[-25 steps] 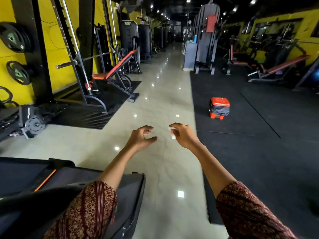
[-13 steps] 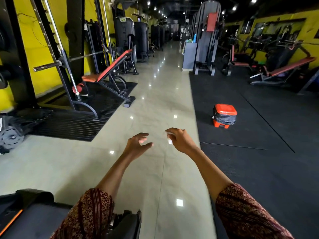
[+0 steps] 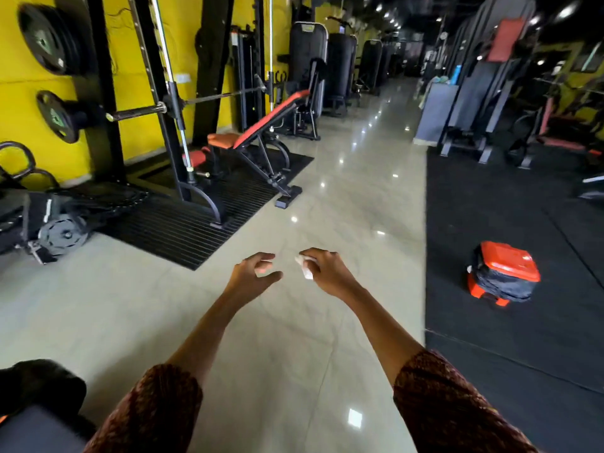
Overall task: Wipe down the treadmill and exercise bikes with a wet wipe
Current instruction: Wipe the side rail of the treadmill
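Head camera looks along a glossy, pale tiled floor (image 3: 327, 197), with matte black rubber matting (image 3: 490, 223) on its right. An orange-padded incline bench (image 3: 261, 125) stands at the left. A dark, blurred form (image 3: 39, 387) at lower left may be a treadmill's edge. An orange-lidded bin (image 3: 505, 276) sits on the matting. The left hand (image 3: 251, 277) hangs loosely curled and empty. The right hand (image 3: 327, 273) pinches a crumpled white wet wipe (image 3: 305, 269) in the air between the hands, its long axis slanting downward.
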A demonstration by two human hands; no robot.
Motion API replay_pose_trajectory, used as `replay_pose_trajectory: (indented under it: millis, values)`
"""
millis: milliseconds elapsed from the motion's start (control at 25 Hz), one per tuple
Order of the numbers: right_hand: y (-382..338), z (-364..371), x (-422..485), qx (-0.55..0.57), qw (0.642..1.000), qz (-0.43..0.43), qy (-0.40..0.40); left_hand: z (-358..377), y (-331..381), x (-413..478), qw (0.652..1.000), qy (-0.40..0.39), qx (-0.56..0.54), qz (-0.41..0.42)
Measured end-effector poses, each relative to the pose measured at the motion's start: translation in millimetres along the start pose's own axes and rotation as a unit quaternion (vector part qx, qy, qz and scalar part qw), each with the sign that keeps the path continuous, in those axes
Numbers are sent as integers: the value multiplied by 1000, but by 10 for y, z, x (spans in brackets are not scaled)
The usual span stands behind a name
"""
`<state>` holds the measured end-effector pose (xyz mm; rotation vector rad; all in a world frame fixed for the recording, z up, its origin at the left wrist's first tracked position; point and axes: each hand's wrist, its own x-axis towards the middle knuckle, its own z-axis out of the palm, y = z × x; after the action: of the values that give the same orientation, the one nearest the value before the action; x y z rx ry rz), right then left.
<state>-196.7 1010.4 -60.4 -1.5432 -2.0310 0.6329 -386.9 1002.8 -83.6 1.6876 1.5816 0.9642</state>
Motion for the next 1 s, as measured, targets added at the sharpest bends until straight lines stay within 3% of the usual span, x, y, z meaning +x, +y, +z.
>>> replay_pose_trajectory:
  millis: [200, 440, 1000]
  values:
    - [-69, 79, 1261, 9, 996, -90, -27, -310, -111, 730, 991, 112, -13, -66]
    - [-481, 994, 2448, 88, 973, -169, -130, -957, -860, 1324, 969, 206, -2, -136]
    - [-2603, 3158, 5497, 108, 917, -302, -237, -3686, -2711, 3162, 916, 341, 50, -206]
